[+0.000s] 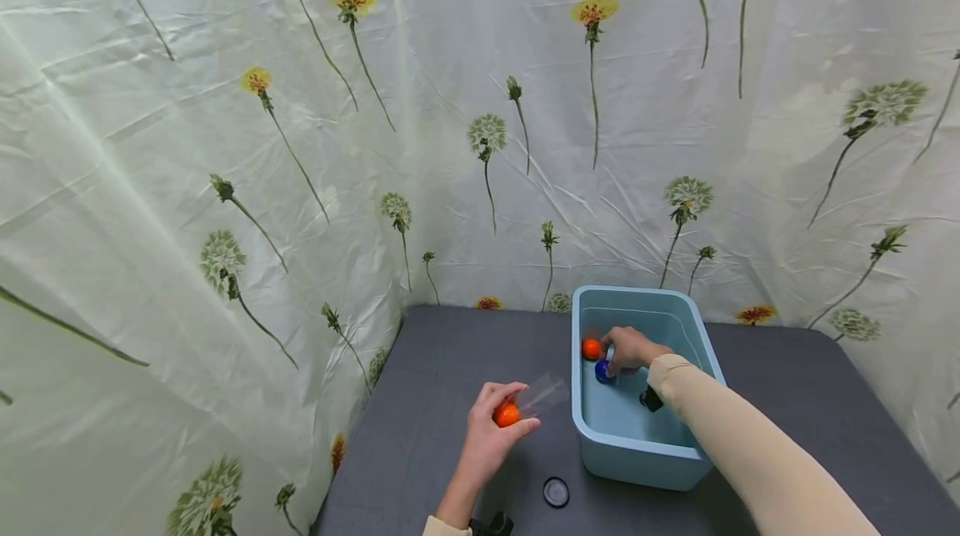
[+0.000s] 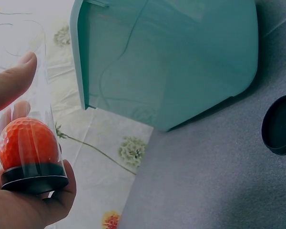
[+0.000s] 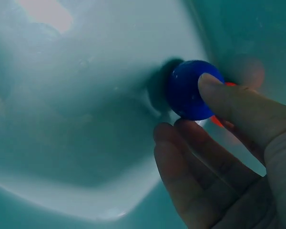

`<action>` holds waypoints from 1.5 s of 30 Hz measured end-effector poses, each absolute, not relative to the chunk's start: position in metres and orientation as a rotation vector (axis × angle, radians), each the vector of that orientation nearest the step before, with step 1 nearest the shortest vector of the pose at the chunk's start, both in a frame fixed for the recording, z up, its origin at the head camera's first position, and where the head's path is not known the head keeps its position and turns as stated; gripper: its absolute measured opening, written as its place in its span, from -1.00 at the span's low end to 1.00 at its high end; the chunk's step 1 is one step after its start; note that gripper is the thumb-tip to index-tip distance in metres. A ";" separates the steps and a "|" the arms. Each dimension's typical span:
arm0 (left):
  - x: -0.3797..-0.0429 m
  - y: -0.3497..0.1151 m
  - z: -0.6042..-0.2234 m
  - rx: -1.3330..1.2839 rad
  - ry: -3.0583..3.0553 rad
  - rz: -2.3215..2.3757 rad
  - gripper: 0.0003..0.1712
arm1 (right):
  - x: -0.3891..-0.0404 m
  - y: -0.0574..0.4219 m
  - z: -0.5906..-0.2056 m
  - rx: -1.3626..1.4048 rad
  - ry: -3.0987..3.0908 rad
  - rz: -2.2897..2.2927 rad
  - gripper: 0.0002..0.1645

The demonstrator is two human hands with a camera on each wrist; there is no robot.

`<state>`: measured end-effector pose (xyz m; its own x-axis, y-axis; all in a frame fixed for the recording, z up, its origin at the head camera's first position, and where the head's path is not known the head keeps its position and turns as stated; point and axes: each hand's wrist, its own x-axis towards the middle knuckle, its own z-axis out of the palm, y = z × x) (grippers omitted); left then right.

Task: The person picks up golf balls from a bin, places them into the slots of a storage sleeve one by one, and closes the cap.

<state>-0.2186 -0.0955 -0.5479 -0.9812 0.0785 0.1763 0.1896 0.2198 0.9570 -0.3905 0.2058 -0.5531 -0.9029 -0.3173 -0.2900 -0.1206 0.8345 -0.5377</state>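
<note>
We find the right hand [image 1: 632, 350] inside the bin [image 1: 637, 467], its thumb on the blue ball [image 3: 188, 93] and its other fingers bent against the ball's side. We judge the step to be a pick-up. We recommend a grip at the ball's widest part, since its surface looks smooth, and a straight lift clear of the loose orange ball [image 1: 591, 348] just beside it.

The left hand's [image 1: 489, 429] fingers hold a clear tube [image 1: 546, 394], tilted, its far end towards the bin. We advise a light grip with that end raised; we cannot tell whether it is uncovered.

Containers: the tube holds an enclosed orange ball [image 2: 28, 143] at its black base [image 2: 35, 181]. The bin, by the counter's [image 1: 465, 344] far edge, contains the blue and loose orange balls, near its left wall. A black lid [image 1: 556, 492] lies well away from that edge.
</note>
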 end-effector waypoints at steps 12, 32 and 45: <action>-0.217 -0.095 -0.550 -0.261 -2.367 -1.921 -0.49 | -0.386 0.205 -0.556 -0.327 2.562 -0.643 -0.58; -0.215 -0.088 -0.551 -0.295 -2.330 -1.891 -0.49 | -0.363 0.213 -0.512 -0.587 2.621 -0.605 -0.54; -0.194 -0.081 -0.517 -0.325 -2.304 -1.872 -0.52 | -0.343 0.223 -0.486 -0.724 2.682 -0.597 -0.53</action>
